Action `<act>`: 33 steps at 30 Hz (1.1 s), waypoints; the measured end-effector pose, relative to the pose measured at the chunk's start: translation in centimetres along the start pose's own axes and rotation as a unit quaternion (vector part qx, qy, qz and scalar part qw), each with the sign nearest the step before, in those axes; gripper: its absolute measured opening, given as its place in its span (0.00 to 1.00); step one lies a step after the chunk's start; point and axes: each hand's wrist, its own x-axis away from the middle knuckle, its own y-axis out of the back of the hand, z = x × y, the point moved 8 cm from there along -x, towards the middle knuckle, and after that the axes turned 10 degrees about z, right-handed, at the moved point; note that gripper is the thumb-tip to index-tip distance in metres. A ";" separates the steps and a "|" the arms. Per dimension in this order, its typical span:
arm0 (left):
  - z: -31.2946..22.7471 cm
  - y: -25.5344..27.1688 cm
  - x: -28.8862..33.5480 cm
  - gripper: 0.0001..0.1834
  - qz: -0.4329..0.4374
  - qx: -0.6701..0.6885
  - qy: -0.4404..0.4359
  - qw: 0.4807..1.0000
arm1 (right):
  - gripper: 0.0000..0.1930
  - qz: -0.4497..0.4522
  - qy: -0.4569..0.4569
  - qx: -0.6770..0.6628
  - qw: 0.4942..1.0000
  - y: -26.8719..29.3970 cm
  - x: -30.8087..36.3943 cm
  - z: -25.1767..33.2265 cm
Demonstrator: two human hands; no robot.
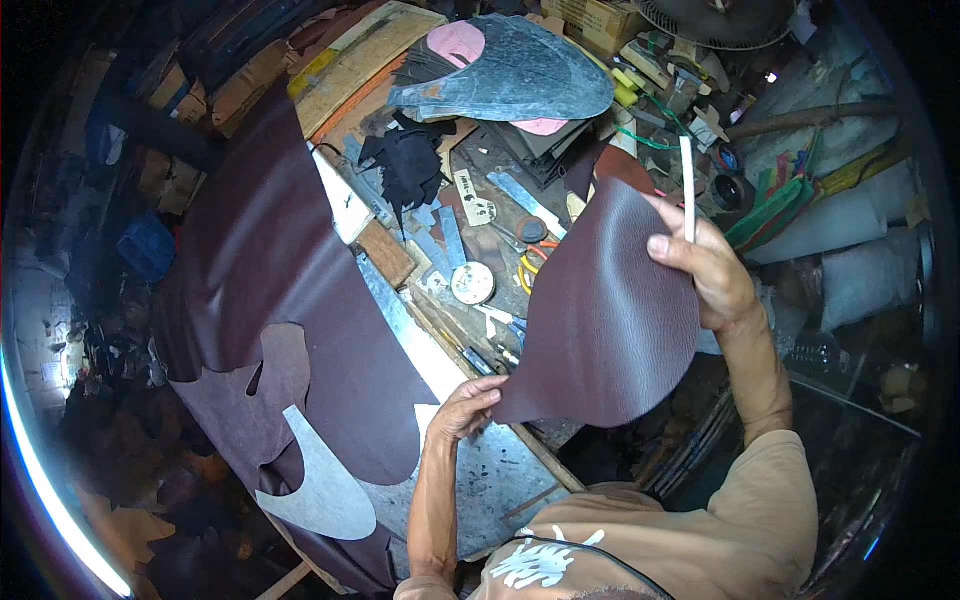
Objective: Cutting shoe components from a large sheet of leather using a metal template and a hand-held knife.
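A cut piece of dark brown leather (605, 320), curved and grained, is held up over the right side of the bench. My left hand (465, 408) pinches its narrow lower-left tip. At its upper-right edge, my right hand (708, 265) grips the piece between thumb and fingers. A thin white stick (688, 185) also stands up from that hand; its lower end is hidden. To the left, a large sheet of the same brown leather (270, 240) drapes over the bench. A pale grey curved template (325, 490) lies on the sheet's near part.
Orange-handled scissors (530, 268), a round white tin (473, 283), a wooden block (386, 253) and black scraps (407, 165) litter the bench. Farther back lies a stack of grey-blue curved pieces (515, 75). A fan (715, 15) is at the far right, and a blue container (147, 247) at left.
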 end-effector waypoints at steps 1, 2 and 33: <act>-0.5 0.5 0.1 0.18 -0.023 0.048 -0.054 0.997 | 0.30 0.005 0.011 0.007 1.000 0.2 -0.9 0.2; -1.0 1.0 0.4 0.18 -0.047 0.096 -0.109 0.988 | 0.29 0.011 0.022 0.014 1.000 0.3 -1.9 0.6; -4.5 0.1 7.7 0.08 -0.474 -0.620 -0.274 0.562 | 0.16 -0.232 0.037 0.037 0.971 26.5 -30.2 -2.6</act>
